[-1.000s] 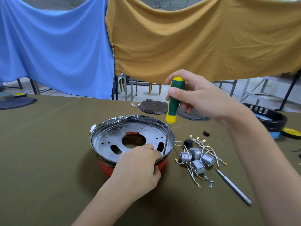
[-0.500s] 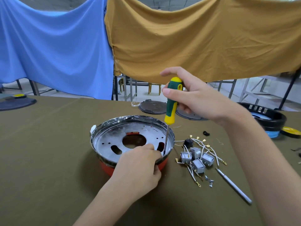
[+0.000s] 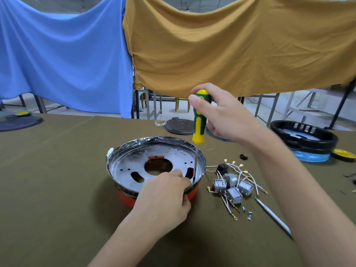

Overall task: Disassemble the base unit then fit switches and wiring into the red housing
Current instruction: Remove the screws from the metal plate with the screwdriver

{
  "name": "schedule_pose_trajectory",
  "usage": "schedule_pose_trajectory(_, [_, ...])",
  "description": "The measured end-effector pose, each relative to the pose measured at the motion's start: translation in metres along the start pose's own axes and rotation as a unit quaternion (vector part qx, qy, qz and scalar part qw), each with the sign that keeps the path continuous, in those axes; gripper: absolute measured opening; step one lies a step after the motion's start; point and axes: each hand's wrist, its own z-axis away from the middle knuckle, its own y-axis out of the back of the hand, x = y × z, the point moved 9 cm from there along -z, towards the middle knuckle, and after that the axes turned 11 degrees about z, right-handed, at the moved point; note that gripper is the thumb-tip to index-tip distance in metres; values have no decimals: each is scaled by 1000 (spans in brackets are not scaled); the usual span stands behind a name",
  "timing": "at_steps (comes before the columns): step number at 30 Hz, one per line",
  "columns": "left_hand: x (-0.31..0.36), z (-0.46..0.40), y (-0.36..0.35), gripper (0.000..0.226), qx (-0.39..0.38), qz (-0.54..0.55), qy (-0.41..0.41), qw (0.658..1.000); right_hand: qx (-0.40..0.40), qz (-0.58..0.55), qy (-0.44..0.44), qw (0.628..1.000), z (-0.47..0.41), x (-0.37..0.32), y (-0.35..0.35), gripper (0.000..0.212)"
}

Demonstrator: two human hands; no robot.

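Head: right hand (image 3: 221, 116) regripped screwdriver (image 3: 199, 122) handle, thumb now forward.

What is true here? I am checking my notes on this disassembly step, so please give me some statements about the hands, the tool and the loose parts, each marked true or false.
1. The right hand grips the screwdriver by its green and yellow handle. True.
2. The screwdriver lies flat on the table. False: it stands nearly upright, its tip down at the near right edge of the metal plate.
3. The left hand rests on the near rim of the red housing. True.
4. The grey switches with their white wires sit inside the housing. False: they lie on the table, to the right of it.
5. The metal plate has a round hole in its middle. True.
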Motion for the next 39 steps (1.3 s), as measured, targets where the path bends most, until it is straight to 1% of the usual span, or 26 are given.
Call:
schedule_pose_trajectory(1, [0, 0, 0, 9, 1, -2, 0, 1000, -47, -55, 0, 997, 2, 1, -1, 21])
schedule_pose_trajectory(2, [0, 0, 0, 9, 2, -4, -1, 1000, -75, -85, 6, 994, 4, 1, 1, 21])
schedule_pose_trajectory(3, [0, 0, 0, 9, 2, -5, 0, 1000, -87, -96, 14, 992, 5, 0, 3, 21])
schedule_pose_trajectory(4, [0, 0, -1, 9, 2, -7, 0, 1000, -80, -96, 21, 992, 6, 0, 6, 19])
schedule_pose_trajectory(6, [0, -1, -1, 10, 1, -8, 2, 1000, -25, -62, 9, 998, 3, 3, 12, 11])
schedule_pose_trajectory(7, [-1, -1, -2, 10, 0, -8, 4, 1000, 17, -14, -2, 1000, 1, 4, 16, 14])
schedule_pose_trajectory(8, [-1, -1, -2, 9, -1, -8, 5, 1000, 64, 55, -10, 996, 0, 3, 19, 22])
schedule_pose_trajectory(10, [-1, 0, -2, 9, -3, -10, 6, 1000, 151, 178, -19, 972, 5, -4, 23, 36])
schedule_pose_trajectory(11, [-1, 0, -2, 8, -4, -9, 6, 1000, 168, 201, -11, 965, 8, -8, 20, 38])
schedule_pose_trajectory(12, [-1, 0, -2, 8, -4, -8, 7, 1000, 168, 198, 3, 966, 8, -11, 16, 38])
schedule_pose_trajectory(14, [-1, 0, -2, 7, -5, -7, 7, 1000, 123, 131, 22, 984, 4, -11, 8, 31])
schedule_pose_trajectory(16, [0, 0, -1, 6, -6, -4, 4, 1000, 36, 20, 21, 999, 0, -6, 0, 26])
schedule_pose_trajectory(18, [1, 0, -1, 6, -7, -5, 2, 1000, -44, -49, 21, 998, 0, -3, -3, 24])
schedule_pose_trajectory(20, [1, 0, -1, 7, -3, -6, 0, 1000, -96, -82, 36, 991, 4, -3, -4, 22])
schedule_pose_trajectory(22, [0, 0, -2, 7, -1, -7, 0, 1000, -99, -109, 45, 988, 6, -3, -1, 17])
schedule_pose_trajectory(24, [0, 0, -2, 10, 1, -8, -1, 1000, -59, -96, 30, 993, 2, -1, 2, 17])
schedule_pose_trajectory(26, [0, -1, -3, 14, 0, -11, -1, 1000, 9, -15, 13, 1000, -2, 3, 4, 25])
schedule_pose_trajectory(28, [0, -1, -3, 14, -2, -13, 0, 1000, 77, 62, 8, 995, -2, 1, 7, 34])
schedule_pose_trajectory(30, [0, -1, -3, 13, -2, -9, -1, 1000, 95, 67, 19, 993, 1, -5, 6, 36])
schedule_pose_trajectory(33, [-1, -1, -3, 15, 0, -4, -3, 1000, 60, 34, 28, 997, 1, -7, 1, 34])
schedule_pose_trajectory(35, [-1, -1, -3, 17, -1, -1, -5, 1000, 1, -10, 27, 1000, 1, -7, -3, 31])
schedule_pose_trajectory(37, [-1, -1, -3, 18, -6, 0, -4, 1000, -64, -53, 32, 996, 4, -7, -5, 21])
schedule_pose_trajectory(39, [0, 0, -3, 12, -7, -4, -1, 1000, -108, -78, 40, 990, 8, -5, -4, 20])
